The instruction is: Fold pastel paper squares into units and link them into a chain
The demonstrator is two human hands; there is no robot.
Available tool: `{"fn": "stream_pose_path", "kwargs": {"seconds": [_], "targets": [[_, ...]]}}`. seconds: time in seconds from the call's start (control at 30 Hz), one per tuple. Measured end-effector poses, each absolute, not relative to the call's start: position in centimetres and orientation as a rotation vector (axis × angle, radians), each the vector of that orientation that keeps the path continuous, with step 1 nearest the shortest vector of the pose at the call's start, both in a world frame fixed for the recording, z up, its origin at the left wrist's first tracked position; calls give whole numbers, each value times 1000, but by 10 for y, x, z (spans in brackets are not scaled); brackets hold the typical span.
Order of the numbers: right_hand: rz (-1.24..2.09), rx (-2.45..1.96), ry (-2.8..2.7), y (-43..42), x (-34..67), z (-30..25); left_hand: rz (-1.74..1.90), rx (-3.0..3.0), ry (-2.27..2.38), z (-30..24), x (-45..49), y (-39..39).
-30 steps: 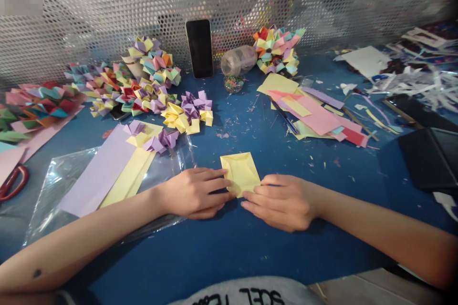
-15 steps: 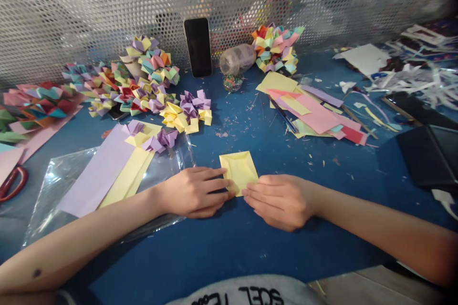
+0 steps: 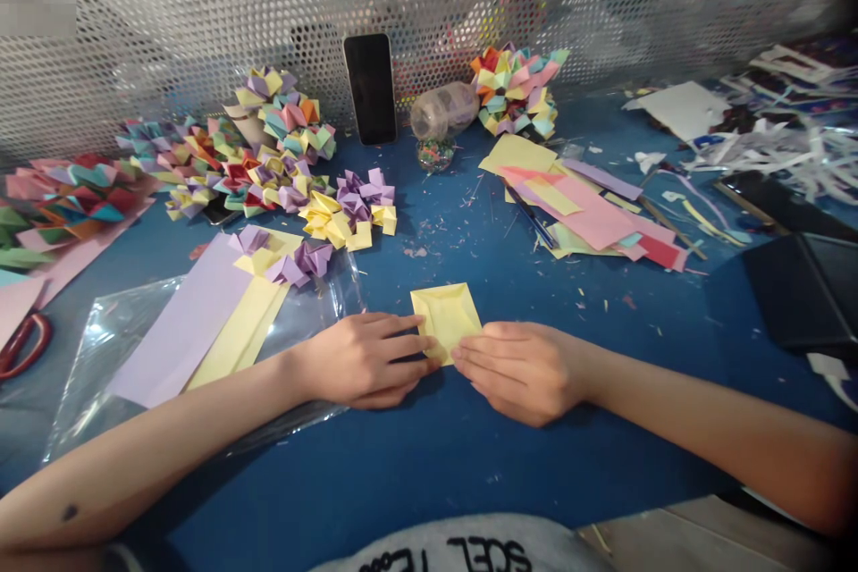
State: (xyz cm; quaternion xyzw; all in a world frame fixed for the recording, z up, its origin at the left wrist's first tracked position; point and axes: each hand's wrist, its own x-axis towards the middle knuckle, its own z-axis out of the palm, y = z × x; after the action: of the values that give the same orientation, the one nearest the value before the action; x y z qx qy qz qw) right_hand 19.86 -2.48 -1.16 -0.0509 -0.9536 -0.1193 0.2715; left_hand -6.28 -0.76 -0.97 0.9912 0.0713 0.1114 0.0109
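A small folded yellow paper [image 3: 446,315] lies on the blue table [image 3: 429,456] in front of me. My left hand [image 3: 365,359] rests beside it, fingertips pressed on its near left corner. My right hand [image 3: 523,369] comes in from the right, its fingers close together and pressing the paper's near right edge flat. Both hands meet at the paper's near side and cover that edge.
Lilac and yellow paper strips [image 3: 201,322] lie on a clear plastic sleeve at left, folded paper units [image 3: 349,213] behind them. A phone [image 3: 371,88] leans on the mesh wall. Coloured sheets [image 3: 590,210] lie at right, red scissors [image 3: 23,341] far left, a dark case [image 3: 804,290] right.
My right hand has slid left along the paper's near edge, covering more of it. The left hand has stayed in place.
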Motion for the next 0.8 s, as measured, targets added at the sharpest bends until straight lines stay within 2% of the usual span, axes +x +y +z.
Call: {"fn": "stream_pose_path", "kwargs": {"seconds": [0.43,0.63,0.8], "targets": [[-316,-109,-2587,-24,200,-11,212,3091,258,-5,-61,-8],[-337,86,-2645,-23,200,-9,167,3076,286,-4,-61,-9],[-236,-43,-2571,-23,200,-13,177,3081,288,-5,-60,-8]]}}
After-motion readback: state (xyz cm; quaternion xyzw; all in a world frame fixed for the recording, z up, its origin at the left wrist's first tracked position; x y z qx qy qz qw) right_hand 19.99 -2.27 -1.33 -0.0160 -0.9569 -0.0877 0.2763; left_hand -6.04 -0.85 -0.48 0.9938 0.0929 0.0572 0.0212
